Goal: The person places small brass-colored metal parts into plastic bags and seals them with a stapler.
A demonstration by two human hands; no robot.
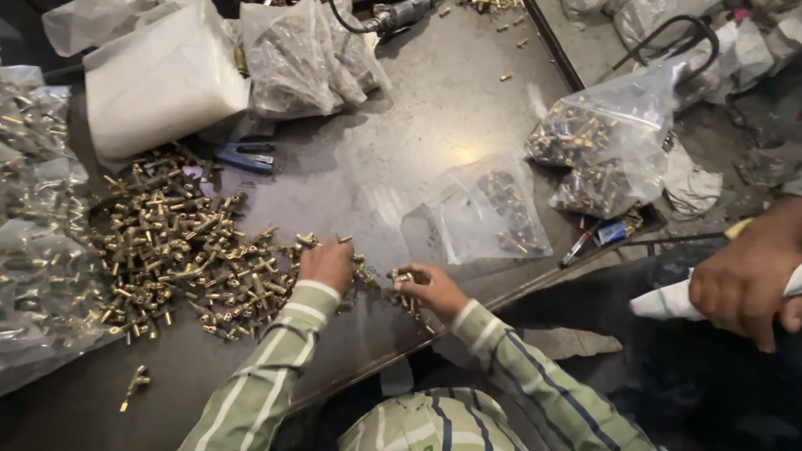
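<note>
sleeves (267, 367): long, pale green, crossed by white and dark blue stripes | cuffs: buttoned shut, it seems, though blurred | left hand (327, 263), right hand (430, 288): left bare, no gloves worn

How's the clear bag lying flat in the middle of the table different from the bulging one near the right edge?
The flat bag holds few dark fittings and lies open and slack. The bulging bag is packed much fuller and stands up, bunched at its top. Both are clear plastic and hold small metal fittings.
</note>
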